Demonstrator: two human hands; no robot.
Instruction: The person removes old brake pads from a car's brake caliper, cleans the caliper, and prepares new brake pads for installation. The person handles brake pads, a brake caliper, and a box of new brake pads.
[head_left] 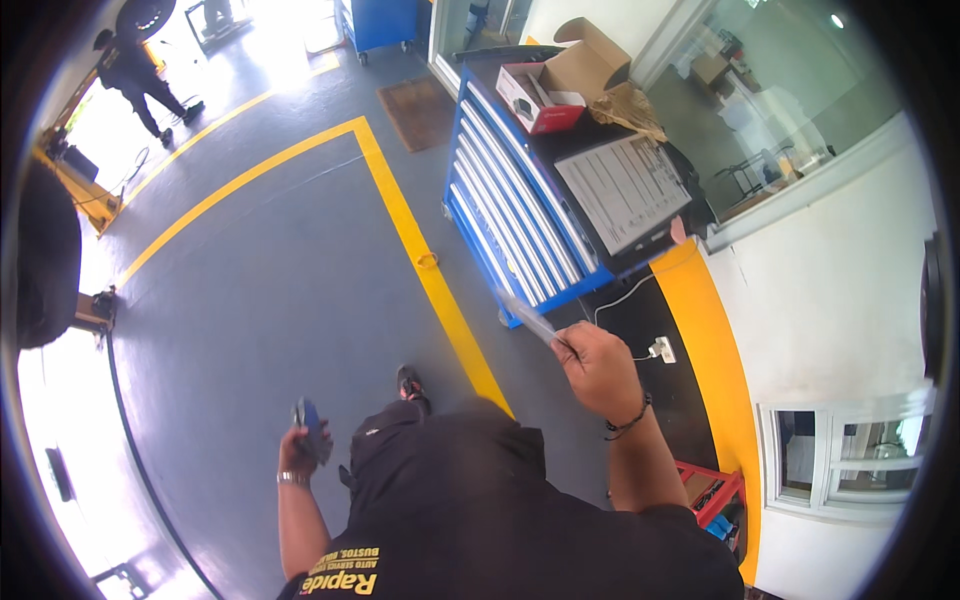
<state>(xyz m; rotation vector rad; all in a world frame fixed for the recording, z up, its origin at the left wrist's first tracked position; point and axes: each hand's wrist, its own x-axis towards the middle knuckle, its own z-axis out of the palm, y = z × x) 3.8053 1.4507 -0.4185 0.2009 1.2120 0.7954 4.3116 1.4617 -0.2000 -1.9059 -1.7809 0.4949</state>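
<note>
My right hand [598, 372] is raised on the right, its fingers closed on one end of a thin, pale, see-through strip [530, 318], perhaps plastic. The strip points up and left, in front of the lower corner of a blue tool cabinet [478, 225]; its kind is not clear. Low on the left, my left hand [294, 452] is closed round a small flat grey-blue object [316, 436]. Motion blur hides what this object is.
On the cabinet's black top lie an open red and white box [553, 118], a brown carton [598, 62] and a printed sheet [622, 190]. A yellow line [420, 250] crosses the grey floor. A white plug [661, 349] and red cart [712, 490] stand by the right wall. Another person [135, 80] is far left.
</note>
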